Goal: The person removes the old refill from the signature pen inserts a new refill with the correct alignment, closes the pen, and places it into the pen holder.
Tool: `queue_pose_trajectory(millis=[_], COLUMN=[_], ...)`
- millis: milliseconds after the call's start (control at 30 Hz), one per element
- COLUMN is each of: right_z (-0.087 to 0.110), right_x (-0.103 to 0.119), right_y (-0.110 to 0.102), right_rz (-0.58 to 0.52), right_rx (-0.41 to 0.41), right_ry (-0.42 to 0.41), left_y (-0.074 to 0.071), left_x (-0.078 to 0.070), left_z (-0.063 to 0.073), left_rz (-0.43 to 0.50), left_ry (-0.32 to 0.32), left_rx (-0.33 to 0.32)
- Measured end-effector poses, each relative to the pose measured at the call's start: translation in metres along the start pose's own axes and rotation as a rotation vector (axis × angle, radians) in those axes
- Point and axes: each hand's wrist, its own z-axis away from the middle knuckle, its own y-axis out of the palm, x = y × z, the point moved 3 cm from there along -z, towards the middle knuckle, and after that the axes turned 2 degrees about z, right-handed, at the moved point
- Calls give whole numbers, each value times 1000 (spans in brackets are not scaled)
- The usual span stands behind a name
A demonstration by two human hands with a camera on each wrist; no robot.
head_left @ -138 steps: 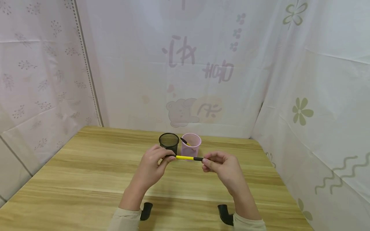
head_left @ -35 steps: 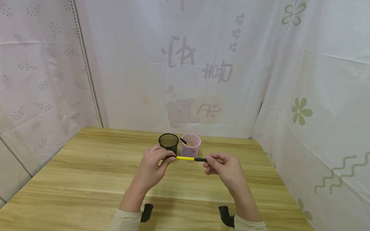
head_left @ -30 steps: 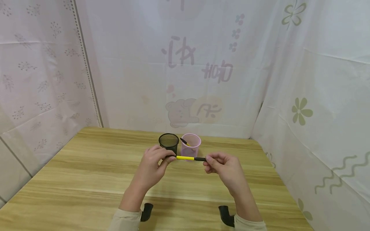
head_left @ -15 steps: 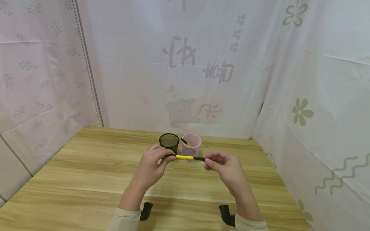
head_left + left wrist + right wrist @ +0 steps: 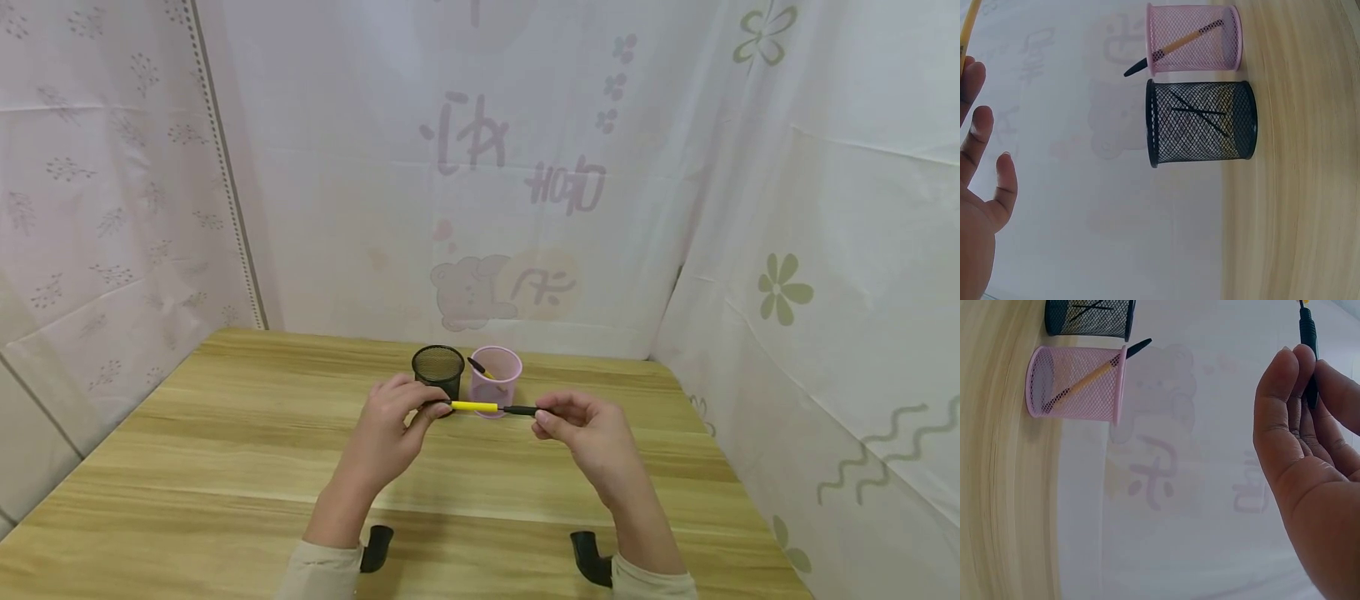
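In the head view a yellow-and-black pen [image 5: 474,407] lies level between both hands, above the table. My left hand [image 5: 386,429] pinches its black left end between thumb and fingers. My right hand [image 5: 588,429] pinches the pen's black right section [image 5: 519,410]. Between the yellow barrel and this section a narrow gap shows, bridged by a thin dark rod. The right wrist view shows the black section [image 5: 1308,331] between thumb and fingertips, the rod at its top edge. Only part of the yellow barrel [image 5: 969,25] appears in the left wrist view.
A black mesh cup [image 5: 1204,147] and a pink mesh cup [image 5: 1194,15] stand side by side behind the hands. Another yellow-and-black pen [image 5: 1088,378] leans in the pink cup. Thin dark sticks [image 5: 1200,112] show through the black cup. Patterned curtains [image 5: 337,208] surround the wooden table [image 5: 225,433].
The pen's black right section and yellow barrel have moved slightly apart, and a thin rod now shows between them. The hands have spread a little; the cups have stayed put.
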Motion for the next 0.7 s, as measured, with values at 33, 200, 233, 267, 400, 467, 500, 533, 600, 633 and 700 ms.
queue_pose_trajectory(millis=[33,200,233,267,400,467,500,533,600,633,700], right_z=[0,0,0,1,1,1,1,1,2,2,2], right_x=[0,-1,-1,-1,-1,-1,-1,-1,-1,-1,-1], right_y=[0,-3,-3,-4,-6,-7,-7,-8,-9,-10,-11], right_rz=[2,17,18,20,23,24,24,25,24,24,23], right_rx=[-1,-1,-1,-1,-5,-8,-10,-12,-15,-17,-21], right_ry=[-1,-5,-6,-5,1,6,8,12,15,16,20], left_y=[0,-1,-2,-2,-3,-3,-3,-3,-3,-3,-4], left_x=[0,0,0,0,0,0,0,0,0,0,0], left_z=[0,0,0,0,0,0,0,0,0,0,0], left_rz=[1,-4,-5,-5,2,1,1,-1,-4,-5,-7], left_ry=[0,3,3,3,4,5,6,5,6,5,6], left_rx=[-2,-11,-14,-15,-21,-22,-22,-21,-23,-23,-27])
